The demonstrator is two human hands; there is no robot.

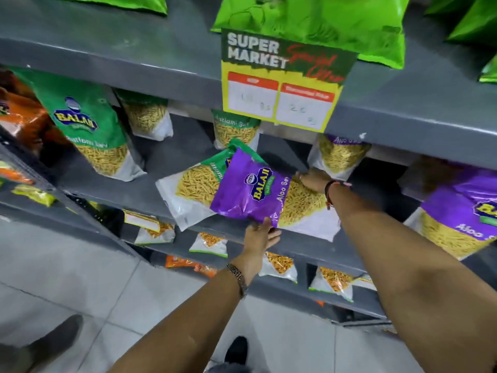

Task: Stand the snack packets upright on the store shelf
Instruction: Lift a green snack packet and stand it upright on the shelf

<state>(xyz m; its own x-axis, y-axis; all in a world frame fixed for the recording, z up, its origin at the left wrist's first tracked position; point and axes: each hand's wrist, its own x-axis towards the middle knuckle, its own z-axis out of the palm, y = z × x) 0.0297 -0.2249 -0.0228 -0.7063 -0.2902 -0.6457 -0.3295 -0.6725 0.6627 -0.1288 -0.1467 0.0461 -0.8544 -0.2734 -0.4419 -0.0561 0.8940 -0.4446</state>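
1. Green packet (188, 189) lies flat on the grey shelf (129, 189), partly under the tilted purple packet (252, 192).
2. Left hand (259, 238), fingers spread, touches the purple packet's lower edge.
3. Right hand (313, 180) presses its upper right side; grip unclear.

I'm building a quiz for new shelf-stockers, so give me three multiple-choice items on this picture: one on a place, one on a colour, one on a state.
1. Where is the left hand?
A. at the lower edge of the purple packet
B. on the price sign
C. on the floor

2. What colour is the top of the packet lying under the purple one?
A. orange
B. green
C. blue

3. How does the purple packet sit?
A. upright
B. tilted, lying over another packet
C. hanging from a hook

Answers:
1 A, its fingers touch that edge.
2 B, the green packet shows beneath.
3 B, it leans across it while the right hand rests on its far side.
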